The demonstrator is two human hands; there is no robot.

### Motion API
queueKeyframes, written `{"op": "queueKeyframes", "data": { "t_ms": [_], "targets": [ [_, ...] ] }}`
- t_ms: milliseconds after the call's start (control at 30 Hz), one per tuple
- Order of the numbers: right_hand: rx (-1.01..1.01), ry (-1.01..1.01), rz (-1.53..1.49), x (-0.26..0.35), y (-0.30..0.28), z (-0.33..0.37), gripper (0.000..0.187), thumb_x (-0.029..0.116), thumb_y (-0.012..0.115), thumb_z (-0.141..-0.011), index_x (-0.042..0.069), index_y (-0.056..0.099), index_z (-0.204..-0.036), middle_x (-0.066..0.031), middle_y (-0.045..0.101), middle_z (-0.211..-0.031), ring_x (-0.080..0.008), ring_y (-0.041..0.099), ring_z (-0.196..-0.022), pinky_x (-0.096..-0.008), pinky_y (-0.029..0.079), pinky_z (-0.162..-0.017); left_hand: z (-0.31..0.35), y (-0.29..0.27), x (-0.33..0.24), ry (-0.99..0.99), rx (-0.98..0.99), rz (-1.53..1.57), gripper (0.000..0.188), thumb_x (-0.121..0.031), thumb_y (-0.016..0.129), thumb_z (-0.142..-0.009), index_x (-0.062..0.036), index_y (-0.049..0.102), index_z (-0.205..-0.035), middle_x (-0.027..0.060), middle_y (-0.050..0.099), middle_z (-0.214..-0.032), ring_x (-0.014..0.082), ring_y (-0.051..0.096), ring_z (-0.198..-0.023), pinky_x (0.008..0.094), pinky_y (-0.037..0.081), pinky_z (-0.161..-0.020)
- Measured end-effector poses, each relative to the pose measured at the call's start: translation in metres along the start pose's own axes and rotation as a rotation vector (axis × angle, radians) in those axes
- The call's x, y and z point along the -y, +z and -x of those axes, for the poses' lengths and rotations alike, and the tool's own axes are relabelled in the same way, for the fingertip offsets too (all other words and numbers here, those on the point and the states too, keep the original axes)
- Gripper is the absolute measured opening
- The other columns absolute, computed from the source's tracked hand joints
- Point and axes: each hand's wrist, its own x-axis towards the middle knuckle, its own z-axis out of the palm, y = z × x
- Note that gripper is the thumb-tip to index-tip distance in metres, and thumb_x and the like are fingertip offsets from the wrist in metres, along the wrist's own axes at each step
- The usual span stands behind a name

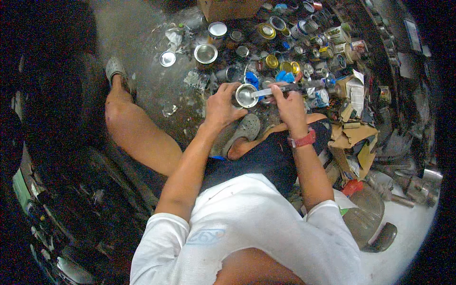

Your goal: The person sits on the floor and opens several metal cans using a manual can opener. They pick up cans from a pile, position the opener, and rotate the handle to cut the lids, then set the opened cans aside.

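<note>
My left hand [221,106] is wrapped round the side of a small open metal can [241,101], whose shiny rim faces up. The inside of the can looks pale grey; what coats it I cannot make out. My right hand [290,108], with a red watch on its wrist, grips a flat-bladed tool like a putty knife [264,92]. Its pale blade dips over the can's rim, while a dark handle seems to stick out to the right. Fingers of the right hand partly cover the tool.
Many cans and tins [304,28] crowd the floor ahead and right. Two open tins [205,53] and a round lid [167,59] lie ahead left. Torn cardboard [354,137] is piled by my right knee. A cardboard box [228,8] stands at the far edge. Blue scraps [285,77] lie beyond my hands.
</note>
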Motion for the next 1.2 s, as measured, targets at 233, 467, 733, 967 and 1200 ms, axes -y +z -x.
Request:
{"op": "queueKeyframes", "data": {
  "t_ms": [233,467,733,967,1200],
  "targets": [
    [-0.032,0.163,-0.721,-0.016,-0.028,0.005,0.039,0.031,0.069,-0.109,-0.004,0.072,-0.126,-0.0127,0.079,-0.106,-0.0203,0.078,-0.089,-0.0315,0.064,-0.078,0.001,0.005,0.011,0.013,-0.02,-0.028,0.084,-0.03,0.099,-0.062,-0.0159,0.064,-0.138,0.0108,0.069,-0.131,0.0395,0.072,-0.114,0.0522,0.06,-0.097],
    [-0.096,0.009,-0.699,0.027,-0.111,0.032,0.038,0.03,0.068,-0.109,-0.005,0.072,-0.125,-0.0144,0.078,-0.106,-0.0215,0.078,-0.09,-0.0343,0.063,-0.083,-0.004,0.013,0.015,-0.011,-0.054,0.046,0.082,-0.03,0.098,-0.062,-0.0159,0.066,-0.136,0.0101,0.069,-0.131,0.0397,0.072,-0.114,0.0522,0.06,-0.097],
    [-0.132,-0.026,-0.691,0.056,-0.147,0.052,0.037,0.027,0.066,-0.11,-0.006,0.07,-0.126,-0.0147,0.078,-0.105,-0.0212,0.077,-0.09,-0.0348,0.061,-0.086,-0.006,0.011,0.016,0.004,-0.083,0.079,0.078,-0.03,0.094,-0.064,-0.0158,0.067,-0.136,0.0109,0.07,-0.13,0.0388,0.072,-0.114,0.0511,0.06,-0.098],
    [-0.144,-0.031,-0.718,0.047,-0.147,0.052,0.036,0.028,0.067,-0.11,-0.005,0.07,-0.126,-0.014,0.079,-0.104,-0.0215,0.077,-0.089,-0.0357,0.061,-0.086,-0.009,0.002,0.007,-0.087,0.039,0.081,0.088,-0.033,0.096,-0.066,-0.0146,0.063,-0.145,0.0134,0.067,-0.142,0.0365,0.065,-0.131,0.0485,0.053,-0.112],
    [-0.133,0.033,-0.743,0.025,-0.129,0.044,0.035,0.027,0.069,-0.109,-0.003,0.071,-0.126,-0.0138,0.079,-0.099,-0.0215,0.077,-0.086,-0.0344,0.063,-0.082,-0.009,0.002,0.006,-0.055,0.042,0.075,0.088,-0.033,0.095,-0.066,-0.0149,0.062,-0.145,0.0132,0.067,-0.141,0.0374,0.066,-0.129,0.0487,0.054,-0.111]
  ]
}}
